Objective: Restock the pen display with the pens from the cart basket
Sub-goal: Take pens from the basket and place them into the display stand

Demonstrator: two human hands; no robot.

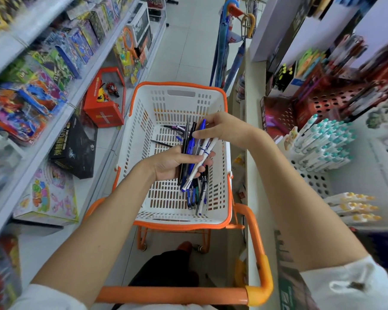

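Observation:
A white cart basket with an orange rim sits in front of me. My left hand grips a bundle of pens, blue, black and white, over the basket. My right hand reaches in from the right and pinches the upper ends of that bundle. More loose pens lie on the basket floor near its right wall, and a few lie farther back. The pen display stands on the right shelf, with rows of white pens with teal caps.
An orange cart handle runs across below my arms. Toy boxes fill the shelves on the left, among them a red box. Umbrellas hang ahead on the right. Yellow-tipped pens lie lower on the right shelf.

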